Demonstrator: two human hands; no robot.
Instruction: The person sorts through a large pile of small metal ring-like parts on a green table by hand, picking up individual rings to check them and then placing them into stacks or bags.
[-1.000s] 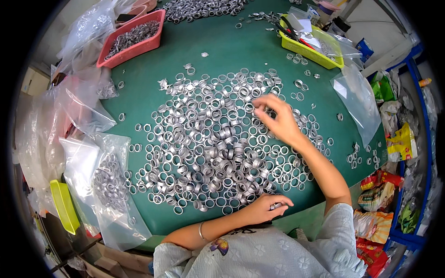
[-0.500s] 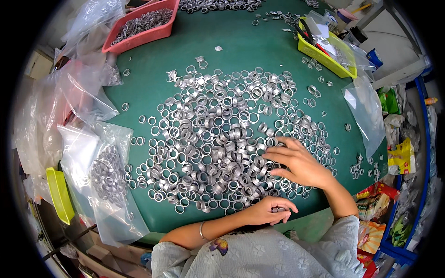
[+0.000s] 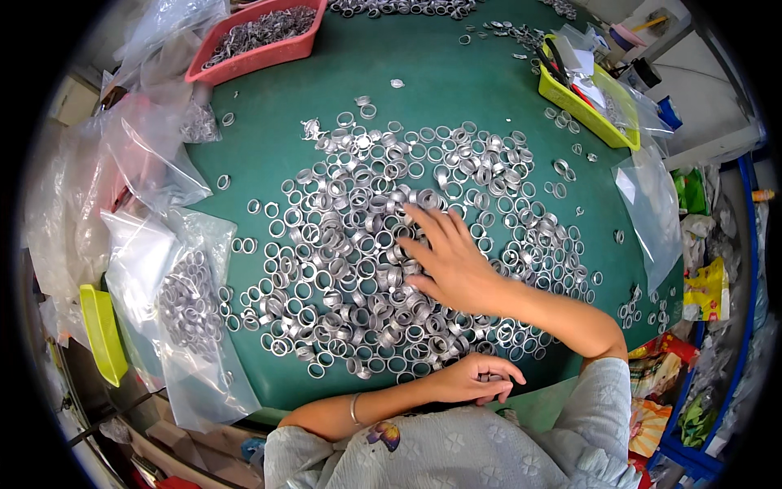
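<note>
A wide spread of small metal rings [image 3: 366, 244] covers the middle of the green table [image 3: 456, 90], lying flat, overlapping and touching one another on every side of the right hand [image 3: 452, 261]. Beyond that hand's fingertips, at the far edge, stands a pink tray [image 3: 257, 49] heaped with more rings, and off to its outer side a yellow tray [image 3: 582, 102] with tools and a clear bag draped beside it. Well out past the thumb side, clear plastic bags [image 3: 191, 301] hold bundles of rings, with a yellow-green bin [image 3: 102, 330] at the table's rim beyond them. Nothing stands between the hands and the pile. The right hand lies palm down with its fingers spread and nearly straight, pressing on the rings beneath it and closing on none that can be seen. The left hand [image 3: 476, 376] rests at the near edge, just under the right forearm, its fingers curled loosely inward around a few rings that show between them.
</note>
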